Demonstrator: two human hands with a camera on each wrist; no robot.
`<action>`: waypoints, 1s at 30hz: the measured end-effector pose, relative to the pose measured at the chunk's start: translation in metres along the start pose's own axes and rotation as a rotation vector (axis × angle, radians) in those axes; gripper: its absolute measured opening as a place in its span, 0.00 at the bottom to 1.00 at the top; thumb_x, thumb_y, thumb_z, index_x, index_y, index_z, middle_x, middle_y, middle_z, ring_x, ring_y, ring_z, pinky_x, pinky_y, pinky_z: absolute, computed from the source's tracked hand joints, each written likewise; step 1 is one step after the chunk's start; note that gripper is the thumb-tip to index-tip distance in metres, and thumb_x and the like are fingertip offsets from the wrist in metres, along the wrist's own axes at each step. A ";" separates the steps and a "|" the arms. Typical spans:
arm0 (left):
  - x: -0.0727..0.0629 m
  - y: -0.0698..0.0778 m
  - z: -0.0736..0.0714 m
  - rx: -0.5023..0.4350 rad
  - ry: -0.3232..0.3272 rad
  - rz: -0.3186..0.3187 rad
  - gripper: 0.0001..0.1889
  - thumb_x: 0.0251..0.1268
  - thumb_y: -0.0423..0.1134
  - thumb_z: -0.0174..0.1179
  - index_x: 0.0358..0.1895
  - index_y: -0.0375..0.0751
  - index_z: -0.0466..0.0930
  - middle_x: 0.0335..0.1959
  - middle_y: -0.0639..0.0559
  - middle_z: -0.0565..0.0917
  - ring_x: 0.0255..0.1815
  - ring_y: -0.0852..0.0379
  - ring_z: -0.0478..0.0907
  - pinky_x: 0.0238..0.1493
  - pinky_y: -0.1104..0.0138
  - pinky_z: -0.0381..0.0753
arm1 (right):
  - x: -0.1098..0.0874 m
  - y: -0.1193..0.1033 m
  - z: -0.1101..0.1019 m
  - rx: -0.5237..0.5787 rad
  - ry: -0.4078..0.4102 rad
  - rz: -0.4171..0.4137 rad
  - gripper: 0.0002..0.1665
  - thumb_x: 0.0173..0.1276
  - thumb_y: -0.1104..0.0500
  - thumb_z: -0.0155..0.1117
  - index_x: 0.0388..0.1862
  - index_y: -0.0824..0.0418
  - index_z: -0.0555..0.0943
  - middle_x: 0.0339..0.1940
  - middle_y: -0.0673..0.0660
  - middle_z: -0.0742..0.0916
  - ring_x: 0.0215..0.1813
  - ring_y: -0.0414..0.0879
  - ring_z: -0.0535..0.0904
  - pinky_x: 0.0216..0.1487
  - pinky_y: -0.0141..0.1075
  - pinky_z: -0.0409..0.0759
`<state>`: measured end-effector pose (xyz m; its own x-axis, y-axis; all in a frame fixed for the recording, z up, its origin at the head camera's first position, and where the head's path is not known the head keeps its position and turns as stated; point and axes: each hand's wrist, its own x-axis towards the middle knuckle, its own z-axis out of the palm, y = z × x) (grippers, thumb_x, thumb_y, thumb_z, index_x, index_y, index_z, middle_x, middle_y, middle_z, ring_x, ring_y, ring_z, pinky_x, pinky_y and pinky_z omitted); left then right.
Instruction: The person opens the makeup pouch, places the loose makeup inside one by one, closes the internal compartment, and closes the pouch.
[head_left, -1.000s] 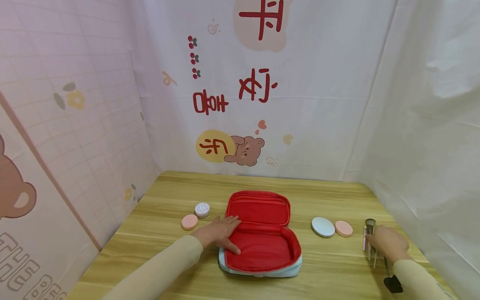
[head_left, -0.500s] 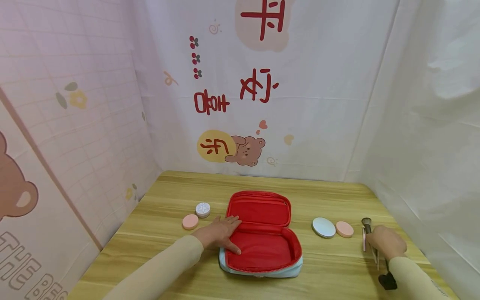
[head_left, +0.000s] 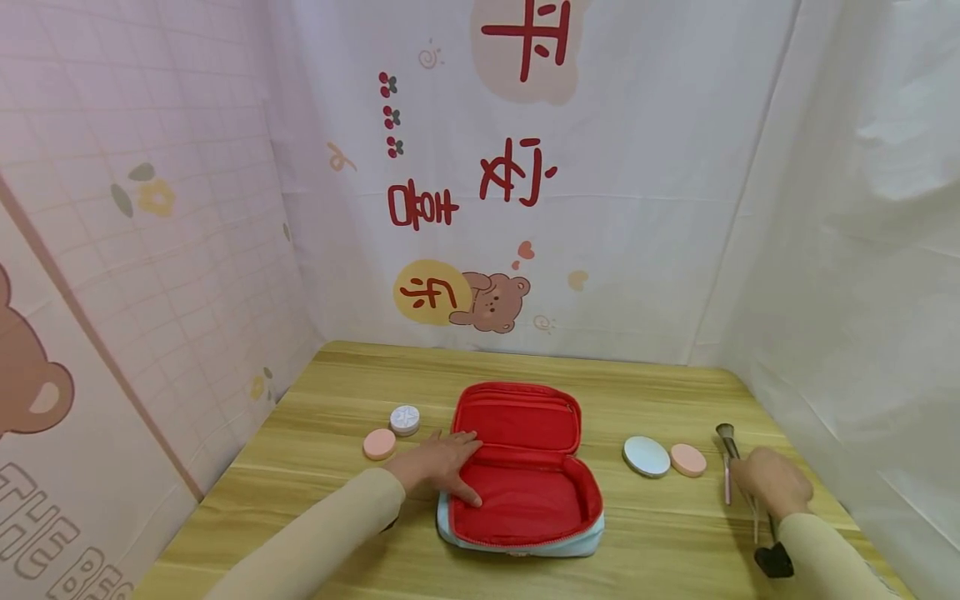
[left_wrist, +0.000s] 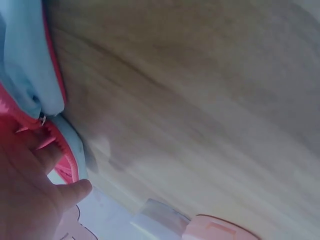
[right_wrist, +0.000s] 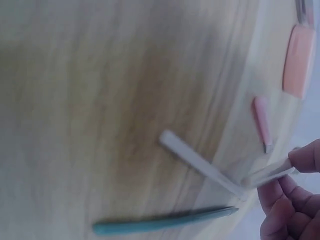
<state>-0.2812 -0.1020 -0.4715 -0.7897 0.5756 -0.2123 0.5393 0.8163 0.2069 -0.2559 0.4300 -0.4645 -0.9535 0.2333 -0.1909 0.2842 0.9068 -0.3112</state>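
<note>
A soft case with a red lining (head_left: 525,500) and light blue outside lies unzipped, its lid folded back. My left hand (head_left: 442,468) rests spread on its left rim, thumb over the base and fingers by the lid hinge. At the right, my right hand (head_left: 772,482) pinches a makeup brush (head_left: 724,433), bristles pointing away; its pale handle end (right_wrist: 270,173) shows between thumb and fingers in the right wrist view. Under and beside that hand lie pink tweezers (right_wrist: 262,120), a whitish stick (right_wrist: 200,162) and a teal-handled brush (right_wrist: 165,221) with a black head (head_left: 773,561).
Left of the case lie a pink round compact (head_left: 379,444) and a white round box with a star (head_left: 405,420). Between case and right hand are a pale blue disc (head_left: 647,457) and another pink compact (head_left: 687,459). Cloth walls (head_left: 600,250) enclose the wooden table (head_left: 645,542).
The brush in my right hand has shifted a little left and away, its bristle end now apart from the tweezers. The black brush head has slid slightly left. My left hand stays put.
</note>
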 end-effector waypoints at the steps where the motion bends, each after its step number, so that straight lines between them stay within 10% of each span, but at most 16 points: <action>1: 0.000 -0.001 -0.001 -0.015 -0.007 0.002 0.51 0.50 0.66 0.69 0.75 0.41 0.63 0.76 0.44 0.62 0.77 0.46 0.56 0.72 0.41 0.51 | 0.000 -0.001 0.000 0.008 0.009 -0.003 0.25 0.72 0.46 0.47 0.19 0.59 0.73 0.24 0.62 0.78 0.28 0.54 0.73 0.27 0.46 0.72; 9: 0.002 -0.006 -0.015 -0.127 -0.014 0.033 0.46 0.55 0.61 0.68 0.74 0.43 0.64 0.75 0.45 0.64 0.76 0.46 0.56 0.72 0.43 0.54 | -0.004 -0.015 -0.005 0.054 0.112 -0.068 0.23 0.70 0.50 0.46 0.16 0.56 0.72 0.17 0.54 0.73 0.22 0.50 0.70 0.22 0.43 0.66; 20: 0.007 -0.020 -0.021 -0.241 0.155 0.066 0.35 0.65 0.50 0.65 0.70 0.35 0.69 0.66 0.44 0.74 0.67 0.46 0.70 0.66 0.53 0.69 | -0.004 -0.052 -0.006 0.013 0.230 -0.187 0.23 0.74 0.52 0.46 0.40 0.66 0.84 0.26 0.55 0.84 0.26 0.49 0.76 0.24 0.47 0.71; 30: 0.022 -0.031 -0.027 -0.268 0.295 -0.061 0.30 0.69 0.45 0.63 0.68 0.30 0.70 0.64 0.39 0.76 0.66 0.42 0.72 0.65 0.51 0.71 | -0.007 -0.087 0.008 -0.001 0.316 -0.345 0.19 0.76 0.54 0.53 0.45 0.67 0.84 0.37 0.62 0.88 0.36 0.60 0.83 0.36 0.60 0.71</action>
<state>-0.3231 -0.1156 -0.4568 -0.8889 0.4561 0.0434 0.4245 0.7843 0.4523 -0.2733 0.3464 -0.4435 -0.9762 0.0132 0.2163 -0.0549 0.9504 -0.3061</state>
